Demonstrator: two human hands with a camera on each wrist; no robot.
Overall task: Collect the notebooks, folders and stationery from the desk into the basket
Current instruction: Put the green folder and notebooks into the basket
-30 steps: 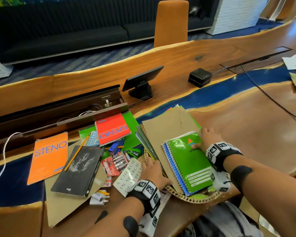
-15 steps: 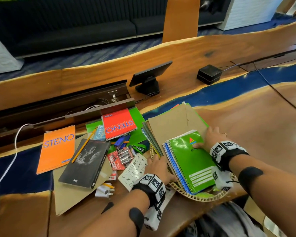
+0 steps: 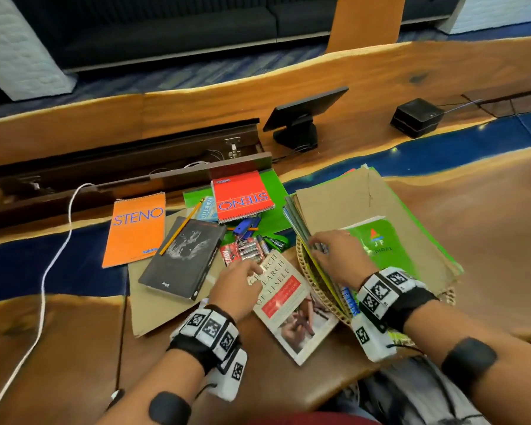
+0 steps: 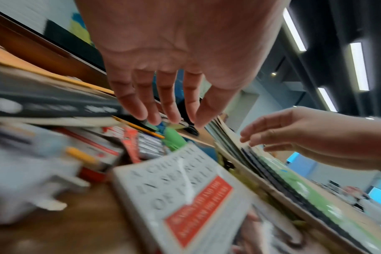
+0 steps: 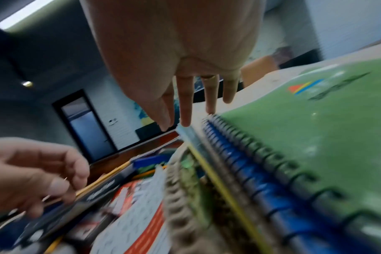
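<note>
A woven basket (image 3: 311, 282) at the desk's near edge holds a stack of folders with a green spiral notebook (image 3: 383, 250) on top. My right hand (image 3: 314, 243) lies with straight fingers on the stack's left edge, its fingertips (image 5: 186, 122) at the spiral bindings. My left hand (image 3: 252, 268) is open over the top of a white paperback (image 3: 292, 305) beside the basket; in the left wrist view this left hand (image 4: 170, 118) holds nothing. Left of it lie a black book (image 3: 181, 256), a pencil (image 3: 181, 230), an orange STENO pad (image 3: 135, 228), a red STENO pad (image 3: 242, 200) and batteries (image 3: 246, 251).
A green folder (image 3: 273, 191) and a brown card folder (image 3: 154, 311) lie under the loose items. Behind are an open cable trough (image 3: 120, 170), a small tilted screen (image 3: 301, 118) and a black box (image 3: 417, 118). A white cable (image 3: 56, 256) runs down the left.
My right hand moved from the green notebook's right side to the stack's left edge. My left hand shifted left from the basket rim onto the white paperback.
</note>
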